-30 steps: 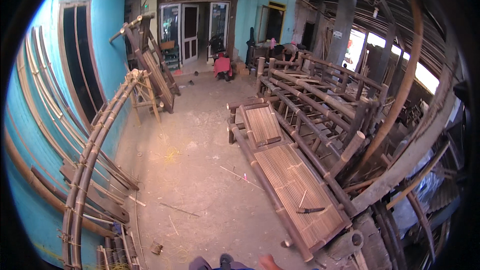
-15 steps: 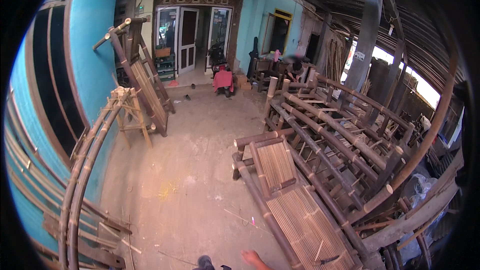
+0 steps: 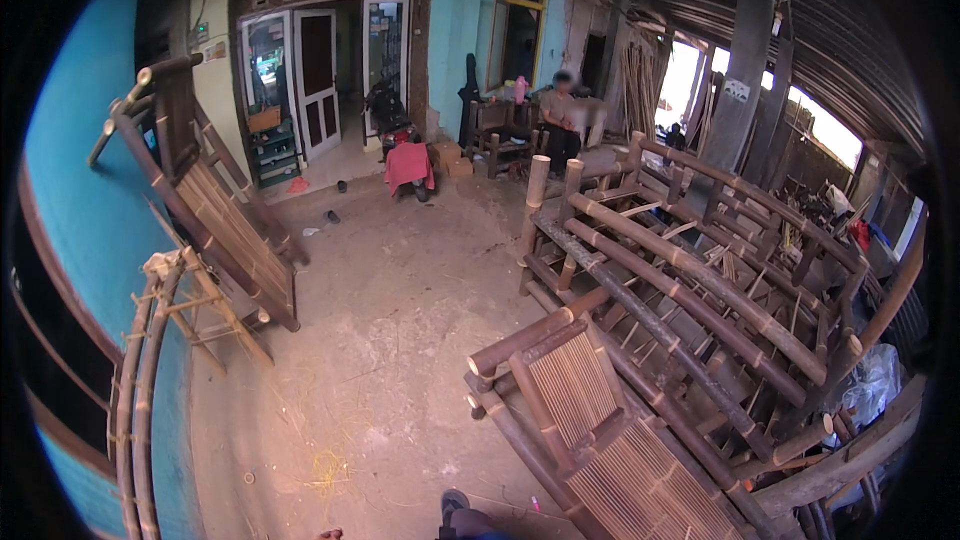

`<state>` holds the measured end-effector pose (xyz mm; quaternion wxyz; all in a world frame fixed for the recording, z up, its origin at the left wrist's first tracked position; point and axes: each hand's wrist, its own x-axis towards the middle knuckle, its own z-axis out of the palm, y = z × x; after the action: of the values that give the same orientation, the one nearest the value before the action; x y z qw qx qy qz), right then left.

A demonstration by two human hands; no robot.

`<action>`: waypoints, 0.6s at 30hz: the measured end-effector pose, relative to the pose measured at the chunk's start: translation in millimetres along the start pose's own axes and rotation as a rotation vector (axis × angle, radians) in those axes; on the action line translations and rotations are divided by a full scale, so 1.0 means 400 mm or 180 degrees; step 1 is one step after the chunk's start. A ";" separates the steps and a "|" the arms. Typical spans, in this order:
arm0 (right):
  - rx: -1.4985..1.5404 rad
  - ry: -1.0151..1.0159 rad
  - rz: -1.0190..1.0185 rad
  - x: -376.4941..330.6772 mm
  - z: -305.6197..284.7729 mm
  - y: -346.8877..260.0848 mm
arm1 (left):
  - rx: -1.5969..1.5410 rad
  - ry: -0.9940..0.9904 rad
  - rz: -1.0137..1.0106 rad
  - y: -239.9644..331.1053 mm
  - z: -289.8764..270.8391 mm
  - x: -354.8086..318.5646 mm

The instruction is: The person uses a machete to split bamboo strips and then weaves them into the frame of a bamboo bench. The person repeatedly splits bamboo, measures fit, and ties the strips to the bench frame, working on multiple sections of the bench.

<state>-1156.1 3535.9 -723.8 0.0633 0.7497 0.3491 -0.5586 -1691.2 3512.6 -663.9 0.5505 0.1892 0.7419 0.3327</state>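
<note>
Only the fingertips of my left hand (image 3: 331, 535) show at the lower edge, over the concrete floor; the rest is cut off, and I cannot make out anything held. My right hand is out of the picture. My dark shoe (image 3: 454, 502) points forward on the floor. To its right lies a low bamboo lounge bench (image 3: 650, 485) with a slatted seat, a slatted raised end and dark round poles. A tangle of yellow strands (image 3: 330, 468) lies on the floor ahead of my left hand.
Stacked bamboo frames (image 3: 690, 290) fill the right side. Along the left wall stand a bamboo trestle (image 3: 205, 310) with long poles and a leaning slatted panel (image 3: 225, 225). A motorbike (image 3: 405, 155) with a red cloth is parked near the doorway. One person (image 3: 560, 120) sits at the back.
The view has swung right and moved forward. My right hand has left the lower edge, and the fingertips of my left hand have come in. The seated person at the back is now more upright.
</note>
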 end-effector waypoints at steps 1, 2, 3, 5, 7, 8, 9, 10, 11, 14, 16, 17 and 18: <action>-0.0016 0.0076 -0.0135 0.056 -0.022 -0.088 | 0.0060 -0.0059 -0.0259 0.046 0.014 0.014; -0.0060 0.0128 -0.0304 0.119 -0.050 -0.181 | -0.0018 -0.0018 -0.0220 0.092 0.029 0.031; -0.0124 0.0183 -0.0458 0.185 -0.082 -0.276 | -0.0120 0.0023 -0.0180 0.137 0.045 0.048; -0.0236 0.0413 -0.0908 0.330 -0.148 -0.494 | -0.0413 0.0275 -0.0392 0.228 0.067 0.104; -0.0269 0.0954 -0.1565 0.466 -0.223 -0.743 | -0.0595 0.0414 -0.0504 0.310 0.074 0.180; -0.0244 0.1260 -0.1954 0.526 -0.257 -0.880 | -0.0613 0.0453 -0.0601 0.348 0.068 0.229; -0.0135 0.1481 -0.2296 0.575 -0.286 -1.022 | -0.0577 0.0453 -0.0620 0.387 0.057 0.285; -0.0013 0.1436 -0.2405 0.609 -0.319 -1.146 | -0.0525 0.0450 -0.0649 0.423 0.043 0.345; 0.0107 0.1386 -0.2515 0.636 -0.352 -1.277 | -0.0484 0.0448 -0.0663 0.458 0.028 0.407; 0.0894 0.1181 -0.2236 0.656 -0.391 -1.539 | -0.0282 0.0389 -0.0606 0.575 -0.031 0.603; 0.0509 0.1243 -0.1914 0.662 -0.394 -1.635 | -0.0136 0.0354 -0.0584 0.665 -0.071 0.724; 0.0281 0.1084 -0.1677 0.667 -0.389 -1.657 | 0.0041 0.0319 -0.0487 0.717 -0.093 0.785; 0.0091 0.1164 -0.1703 0.669 -0.382 -1.657 | 0.0375 0.0266 -0.0235 0.777 -0.116 0.850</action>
<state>-1393.3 4226.8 -708.1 -0.1601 0.7201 0.5315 -0.4163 -1871.1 3938.9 -672.7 0.5189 0.1798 0.7890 0.2754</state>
